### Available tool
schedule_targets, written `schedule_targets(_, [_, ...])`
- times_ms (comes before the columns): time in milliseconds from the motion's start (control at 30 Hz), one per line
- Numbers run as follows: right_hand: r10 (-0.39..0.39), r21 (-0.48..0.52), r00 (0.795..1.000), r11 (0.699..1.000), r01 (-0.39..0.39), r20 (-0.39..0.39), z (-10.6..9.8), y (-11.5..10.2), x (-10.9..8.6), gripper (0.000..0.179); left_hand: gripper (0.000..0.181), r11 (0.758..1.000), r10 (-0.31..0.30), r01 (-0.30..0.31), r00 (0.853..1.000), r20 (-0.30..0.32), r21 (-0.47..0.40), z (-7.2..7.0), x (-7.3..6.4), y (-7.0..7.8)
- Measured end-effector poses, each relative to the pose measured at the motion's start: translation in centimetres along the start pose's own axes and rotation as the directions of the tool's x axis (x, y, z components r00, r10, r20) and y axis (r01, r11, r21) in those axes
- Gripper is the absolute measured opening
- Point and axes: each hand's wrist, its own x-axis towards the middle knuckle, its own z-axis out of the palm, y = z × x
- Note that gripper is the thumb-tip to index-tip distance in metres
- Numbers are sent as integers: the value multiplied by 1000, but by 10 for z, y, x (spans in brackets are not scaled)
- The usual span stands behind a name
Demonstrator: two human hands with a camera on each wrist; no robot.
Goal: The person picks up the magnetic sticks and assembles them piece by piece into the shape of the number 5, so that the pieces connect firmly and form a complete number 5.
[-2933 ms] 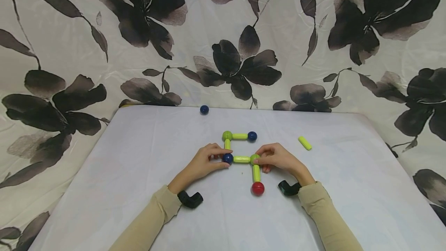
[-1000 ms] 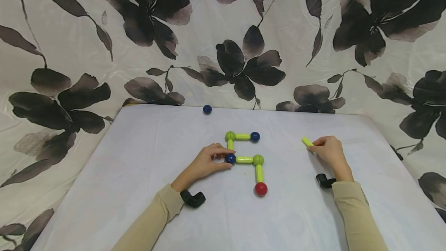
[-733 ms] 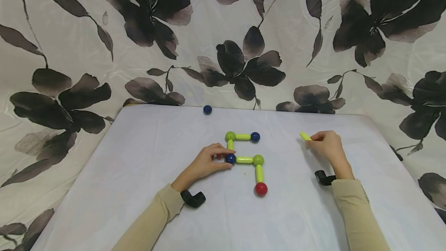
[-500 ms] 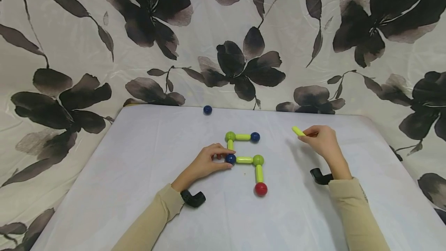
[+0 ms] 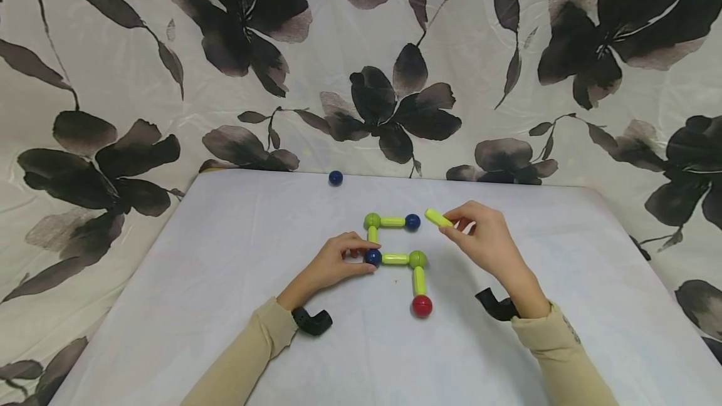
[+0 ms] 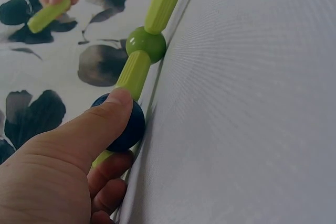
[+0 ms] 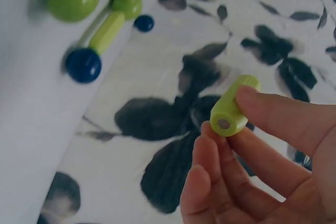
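A chain of yellow-green magnetic rods and coloured balls lies on the white table. My left hand (image 5: pixel 333 260) pinches the blue ball (image 5: pixel 373 257) at the chain's middle-left corner between thumb and fingers. From that ball one rod (image 5: pixel 396 259) runs right to a green ball (image 5: pixel 417 259), then another down to a red ball (image 5: pixel 422 306). Above, a second green ball (image 5: pixel 372 221) joins a rod to a blue end ball (image 5: pixel 413 222). My right hand (image 5: pixel 479 237) pinches a loose magnetic rod (image 5: pixel 437 217), held off the table just right of that end ball. A metal disc shows in the rod's end in the right wrist view.
A separate blue ball (image 5: pixel 335 178) sits at the table's far edge. Behind it hangs a floral cloth (image 5: pixel 316 36). The white table (image 5: pixel 254 224) spreads out around the chain. Black cameras sit at both wrists, close above the surface.
My right hand left the chain's green ball, picked up the loose rod from the right of the table and carried it left to the chain. My left hand stays on the blue ball.
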Motion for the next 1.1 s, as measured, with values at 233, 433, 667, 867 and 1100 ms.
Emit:
schedule_targets(233, [-200, 54, 979, 979, 197, 47, 23, -20, -16, 17, 39, 1000, 12, -13, 1000, 7, 5, -1, 0, 1])
schedule_targets(433, [-268, 44, 955, 963, 265, 125, 46, -25, -34, 16, 39, 1000, 26, -26, 1000, -1, 5, -1, 0, 2])
schedule_targets(667, [-306, 1, 928, 950, 313, 210, 67, -17, -54, 14, 41, 1000, 26, -26, 1000, 1, 15, 2, 1, -19])
schedule_targets(867, [-331, -29, 916, 938, 346, 229, 77, -11, -60, 16, 42, 1000, 3, -3, 1000, 4, 15, 7, 3, -43])
schedule_targets(1100, [-339, -69, 914, 930, 362, 223, 80, -7, -65, 16, 42, 1000, -2, 2, 1000, 8, 17, 7, 4, -43])
